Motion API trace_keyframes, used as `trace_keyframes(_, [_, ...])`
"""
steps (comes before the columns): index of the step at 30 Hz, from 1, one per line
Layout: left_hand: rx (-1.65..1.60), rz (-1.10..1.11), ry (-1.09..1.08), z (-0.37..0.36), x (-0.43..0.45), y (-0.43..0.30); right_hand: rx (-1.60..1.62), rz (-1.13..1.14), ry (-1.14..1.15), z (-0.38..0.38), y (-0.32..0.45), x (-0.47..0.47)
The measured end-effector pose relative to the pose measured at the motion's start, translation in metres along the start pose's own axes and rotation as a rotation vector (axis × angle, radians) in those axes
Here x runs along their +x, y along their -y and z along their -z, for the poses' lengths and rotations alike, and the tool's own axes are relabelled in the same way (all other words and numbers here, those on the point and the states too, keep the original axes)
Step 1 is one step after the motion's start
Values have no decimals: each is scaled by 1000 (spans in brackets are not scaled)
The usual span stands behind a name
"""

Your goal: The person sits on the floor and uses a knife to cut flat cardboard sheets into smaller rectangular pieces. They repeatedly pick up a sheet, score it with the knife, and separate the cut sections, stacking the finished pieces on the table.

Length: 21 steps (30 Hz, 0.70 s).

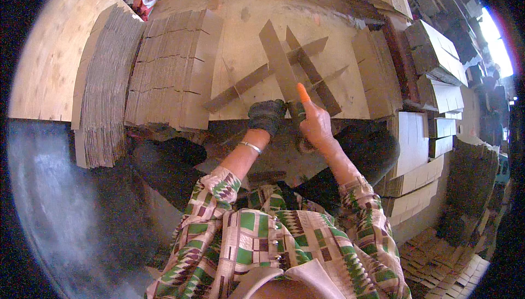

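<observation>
Before me on the plywood table (246,9) lie slotted cardboard strips, some crossing and interlocked. My left hand (267,116), in a dark glove with a bracelet at the wrist, is at the table's front edge; its fingers are curled, and whether they hold anything is hard to see. My right hand (315,120) is bare but for an orange finger cot on the index finger, which points along the near end of a long cardboard strip (279,59). A darker strip (313,71) stands to its right, over a crossing strip (246,83). My right thumb and lower fingers are partly hidden.
Stacks of slotted cardboard (168,69) stand at the table's left, beside another row of sheets (107,81). More cardboard (375,73) is on the right side of the table. Beyond it, bundles of cardboard (437,53) are piled up. My knees are under the front edge.
</observation>
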<state>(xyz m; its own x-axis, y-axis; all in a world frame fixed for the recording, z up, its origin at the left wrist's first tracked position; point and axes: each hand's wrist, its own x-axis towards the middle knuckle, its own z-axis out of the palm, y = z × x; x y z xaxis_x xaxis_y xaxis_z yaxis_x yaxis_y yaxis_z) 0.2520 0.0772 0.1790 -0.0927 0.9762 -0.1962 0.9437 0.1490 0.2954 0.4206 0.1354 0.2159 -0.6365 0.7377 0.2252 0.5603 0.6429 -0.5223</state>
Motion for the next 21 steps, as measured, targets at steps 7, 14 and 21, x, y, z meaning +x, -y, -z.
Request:
trace_keyframes(7, [-100, 80, -22, -12, 1, 4, 12, 83, -25, -5, 3, -8])
trace_keyframes(14, [-152, 116, 18, 0, 3, 2, -86, 45, 149, -8, 1, 8])
trace_keyframes(21, [-205, 223, -51, -23, -1, 2, -336, 75, 196, -50, -18, 2])
